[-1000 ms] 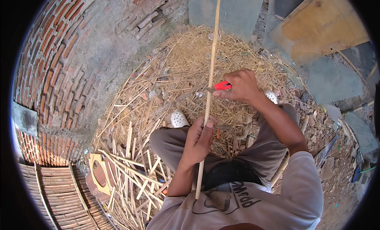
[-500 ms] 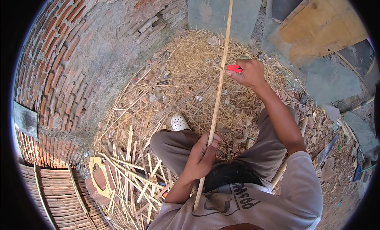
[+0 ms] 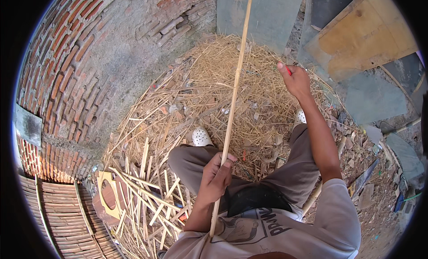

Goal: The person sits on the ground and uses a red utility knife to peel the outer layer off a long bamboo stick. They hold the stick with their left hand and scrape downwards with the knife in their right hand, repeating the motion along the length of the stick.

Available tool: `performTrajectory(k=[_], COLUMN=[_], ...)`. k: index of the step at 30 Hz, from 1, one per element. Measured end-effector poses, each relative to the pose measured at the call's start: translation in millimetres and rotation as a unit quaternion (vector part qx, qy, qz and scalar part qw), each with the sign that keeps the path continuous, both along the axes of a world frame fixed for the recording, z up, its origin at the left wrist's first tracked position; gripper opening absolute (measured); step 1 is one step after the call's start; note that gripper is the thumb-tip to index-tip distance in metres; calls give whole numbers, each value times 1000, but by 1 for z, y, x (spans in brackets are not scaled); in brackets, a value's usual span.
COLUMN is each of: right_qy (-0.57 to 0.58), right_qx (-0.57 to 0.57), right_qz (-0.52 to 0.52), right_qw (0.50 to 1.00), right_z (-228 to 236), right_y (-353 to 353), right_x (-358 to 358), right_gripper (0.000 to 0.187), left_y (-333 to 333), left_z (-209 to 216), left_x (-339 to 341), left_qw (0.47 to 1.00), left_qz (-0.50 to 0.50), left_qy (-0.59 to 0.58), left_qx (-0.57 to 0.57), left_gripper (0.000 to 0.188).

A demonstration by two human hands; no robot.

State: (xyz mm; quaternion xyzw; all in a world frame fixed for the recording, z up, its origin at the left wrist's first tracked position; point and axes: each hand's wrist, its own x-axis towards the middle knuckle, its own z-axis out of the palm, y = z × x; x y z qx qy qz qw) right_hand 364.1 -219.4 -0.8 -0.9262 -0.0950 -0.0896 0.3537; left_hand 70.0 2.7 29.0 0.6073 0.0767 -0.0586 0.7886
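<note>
A long, pale strip of split bamboo (image 3: 235, 92) slants up and away from my lap, its lower end against my shirt. My left hand (image 3: 216, 178) is closed around its lower part. Off to the right of the strip, and apart from it, my right hand (image 3: 296, 83) is closed on a red cutter (image 3: 289, 71). Only a bit of the cutter's red body shows past the fingers; its blade cannot be made out.
Cut strips (image 3: 154, 201) lie heaped at my left beside a yellow board with a hole (image 3: 109, 194). Shavings (image 3: 214, 65) cover the ground ahead. A brick wall (image 3: 67, 85) rises at left, with a bamboo slat panel (image 3: 62, 219) below. Flat sheets (image 3: 365, 31) lean at far right.
My right hand has moved right, off the strip, taking the cutter with it. The strip and my left hand have shifted slightly left, and the left hand slightly nearer me.
</note>
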Motion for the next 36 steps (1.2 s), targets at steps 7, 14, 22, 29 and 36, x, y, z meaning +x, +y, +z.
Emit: performTrajectory(k=[7,14,22,29,36], right_qy=[-245,-286,-299,111,50], right_qx=[-21,-52,-105,63,24], right_qz=[212,115,97,-243,19], right_qw=[946,950,944,962,998], right_z=[0,-5,-29,-23,-13], right_y=[40,26,35,-64,19], right_x=[-55,-26,9,101,0], right_gripper=[61,64,71,82,75], left_y=[-17,-13,-10,18,12], left_z=[10,14,14,27,0], left_x=[10,-4,11,-58,5], left_qw=[999,992,985,981,991], left_qz=[-19,-55,-45,-123,36], left_qy=[-17,15,5,69,-5], left_qx=[46,114,167,137,125], left_gripper=[24,17,16,18,28])
